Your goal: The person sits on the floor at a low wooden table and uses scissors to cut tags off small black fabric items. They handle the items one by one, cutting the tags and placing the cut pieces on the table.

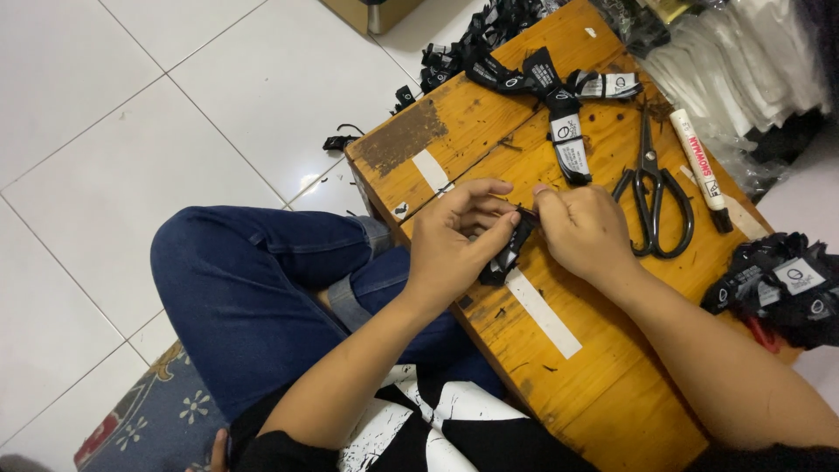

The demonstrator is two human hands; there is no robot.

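Observation:
My left hand (pixel 454 240) and my right hand (pixel 584 229) meet over a low wooden table (pixel 603 385), both pinching one small black fabric label (pixel 507 253) with a white printed patch. The label hangs between the thumbs and forefingers, partly hidden by the fingers. Just beyond the hands lie several more black labels (pixel 564 131) spread in a fan. Black scissors (pixel 651 201) rest shut on the table right of my right hand, a white marker pen (pixel 699 170) beside them.
A pile of black labels (pixel 786 288) sits at the table's right edge, another heap (pixel 472 39) at the far end. White tape strips (pixel 544 315) are stuck on the wood. My jeans-clad knee (pixel 253 280) is left of the table, over white floor tiles (pixel 114 131).

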